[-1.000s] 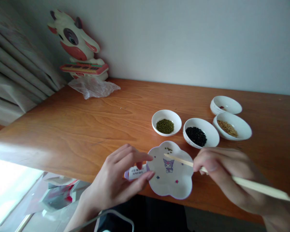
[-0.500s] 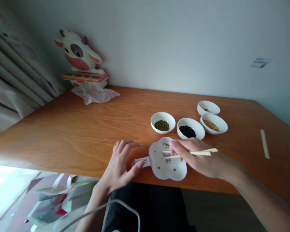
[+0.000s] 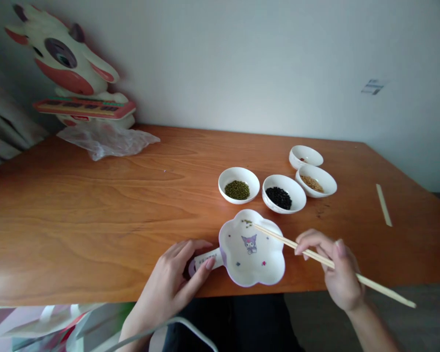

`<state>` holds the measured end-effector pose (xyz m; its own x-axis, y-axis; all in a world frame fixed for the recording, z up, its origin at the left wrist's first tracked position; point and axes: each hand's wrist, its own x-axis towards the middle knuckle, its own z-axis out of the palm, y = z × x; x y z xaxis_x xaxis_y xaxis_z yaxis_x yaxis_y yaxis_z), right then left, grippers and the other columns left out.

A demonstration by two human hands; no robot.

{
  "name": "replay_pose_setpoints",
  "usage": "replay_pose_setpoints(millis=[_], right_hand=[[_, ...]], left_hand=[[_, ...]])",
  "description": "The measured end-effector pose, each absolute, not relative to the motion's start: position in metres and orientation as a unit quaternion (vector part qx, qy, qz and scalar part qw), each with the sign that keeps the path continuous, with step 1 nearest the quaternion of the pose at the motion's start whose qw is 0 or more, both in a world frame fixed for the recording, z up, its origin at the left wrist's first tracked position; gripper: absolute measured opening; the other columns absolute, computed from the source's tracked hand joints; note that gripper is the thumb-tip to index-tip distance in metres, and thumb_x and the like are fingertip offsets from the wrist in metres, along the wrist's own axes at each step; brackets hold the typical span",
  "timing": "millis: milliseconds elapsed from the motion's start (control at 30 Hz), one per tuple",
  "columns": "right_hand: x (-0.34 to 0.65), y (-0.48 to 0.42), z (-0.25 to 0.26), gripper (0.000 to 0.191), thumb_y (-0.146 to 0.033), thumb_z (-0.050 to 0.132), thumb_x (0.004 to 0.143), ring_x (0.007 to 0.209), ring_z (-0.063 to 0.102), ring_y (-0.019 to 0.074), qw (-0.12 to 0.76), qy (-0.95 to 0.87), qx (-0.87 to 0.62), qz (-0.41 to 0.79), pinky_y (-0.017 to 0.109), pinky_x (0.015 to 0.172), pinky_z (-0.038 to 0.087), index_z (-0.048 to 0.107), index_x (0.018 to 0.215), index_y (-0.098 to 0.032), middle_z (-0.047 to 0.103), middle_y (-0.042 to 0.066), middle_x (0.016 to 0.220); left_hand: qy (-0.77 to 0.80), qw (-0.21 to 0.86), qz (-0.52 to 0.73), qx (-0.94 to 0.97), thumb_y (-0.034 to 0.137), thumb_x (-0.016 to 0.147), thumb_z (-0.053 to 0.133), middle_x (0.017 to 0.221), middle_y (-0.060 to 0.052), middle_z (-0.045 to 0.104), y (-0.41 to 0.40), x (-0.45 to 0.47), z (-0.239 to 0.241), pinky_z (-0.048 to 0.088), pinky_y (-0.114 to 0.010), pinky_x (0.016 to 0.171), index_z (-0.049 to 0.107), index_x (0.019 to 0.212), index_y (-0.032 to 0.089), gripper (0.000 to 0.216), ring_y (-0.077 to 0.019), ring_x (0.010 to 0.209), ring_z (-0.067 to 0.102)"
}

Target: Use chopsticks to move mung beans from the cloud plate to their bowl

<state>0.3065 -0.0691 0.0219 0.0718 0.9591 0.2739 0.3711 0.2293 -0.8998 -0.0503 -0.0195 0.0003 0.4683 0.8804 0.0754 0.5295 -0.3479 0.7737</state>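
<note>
A white flower-shaped dish (image 3: pixel 252 264) with a cartoon print and a short handle sits at the table's near edge. A few green beans lie at its far rim. My left hand (image 3: pixel 176 281) rests on the handle, fingers curled round it. My right hand (image 3: pixel 333 274) grips a pair of wooden chopsticks (image 3: pixel 315 257), whose tips reach over the dish near the beans. Behind the dish stand a bowl of green beans (image 3: pixel 238 184), a bowl of black beans (image 3: pixel 283 193), a bowl of tan grains (image 3: pixel 316 180) and a nearly empty white bowl (image 3: pixel 305 156).
A wooden table (image 3: pixel 95 205) runs to a white wall. A cow-shaped toy (image 3: pixel 64 73) and a crumpled plastic bag (image 3: pixel 106 139) sit at the far left. A paper chopstick sleeve (image 3: pixel 383 204) lies on the right side.
My right hand drew back to the right, off the dish, and the chopsticks now slant in from the right. The view swung right and a little closer to the table.
</note>
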Motion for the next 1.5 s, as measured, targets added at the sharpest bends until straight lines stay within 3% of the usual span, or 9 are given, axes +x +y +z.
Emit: replay_pose_setpoints(millis=[100,367,600,1033,1267,1500], right_hand=[[0.303,-0.063,0.016,0.076,-0.065,0.015,0.109,0.085,0.065,0.0271,0.485,-0.620,-0.537,0.302,0.038,0.076,0.051,0.074,0.086,-0.024,0.069,0.007,0.084],[0.300,-0.046,0.018,0.079,-0.077,0.017,0.103,0.070,0.060,0.0246,0.490,-0.612,-0.527,0.329,0.035,0.062,0.047,0.069,0.077,-0.024,0.064,0.006,0.072],[0.303,-0.038,0.015,0.073,-0.069,0.027,0.106,0.065,0.060,0.0247,0.505,-0.585,-0.529,0.350,0.036,0.059,0.046,0.071,0.070,-0.024,0.064,0.006,0.065],[0.305,-0.033,0.019,0.070,-0.063,0.034,0.106,0.059,0.054,0.0240,0.575,-0.566,-0.475,0.351,0.039,0.059,0.041,0.079,0.070,-0.025,0.063,0.006,0.058],[0.316,-0.052,0.045,0.081,-0.085,0.026,0.097,0.060,0.051,0.0245,0.482,-0.560,-0.565,0.367,0.037,0.053,0.038,0.069,0.065,-0.025,0.059,0.006,0.061],[0.329,-0.072,0.063,0.085,-0.088,0.015,0.095,0.054,0.046,0.0220,0.398,-0.576,-0.592,0.399,0.037,0.051,0.032,0.062,0.063,-0.024,0.052,0.005,0.056]], left_hand=[[0.457,0.338,0.248,0.785,0.039,0.104,0.060,0.116,-0.007,0.076,-0.019,-0.053,-0.003,0.059,-0.031,0.086,0.067,0.127,0.025,0.027,-0.0221,0.101,0.073],[0.444,0.332,0.217,0.804,0.035,0.107,0.055,0.097,-0.005,0.073,-0.018,-0.051,0.004,0.055,-0.028,0.075,0.070,0.106,0.025,0.019,-0.0193,0.085,0.069],[0.446,0.341,0.215,0.799,0.033,0.107,0.054,0.087,-0.004,0.069,-0.016,-0.049,0.006,0.053,-0.025,0.067,0.068,0.094,0.023,0.022,-0.0164,0.075,0.064],[0.444,0.352,0.209,0.797,0.033,0.107,0.053,0.089,-0.004,0.069,-0.017,-0.049,0.006,0.052,-0.027,0.070,0.068,0.095,0.023,0.021,-0.0174,0.079,0.064],[0.441,0.349,0.212,0.799,0.033,0.107,0.054,0.089,-0.005,0.069,-0.016,-0.051,0.003,0.050,-0.028,0.071,0.068,0.096,0.023,0.021,-0.0184,0.080,0.064],[0.439,0.350,0.215,0.799,0.033,0.108,0.053,0.092,-0.004,0.070,-0.017,-0.050,0.005,0.049,-0.028,0.073,0.069,0.098,0.022,0.022,-0.0180,0.083,0.064]])
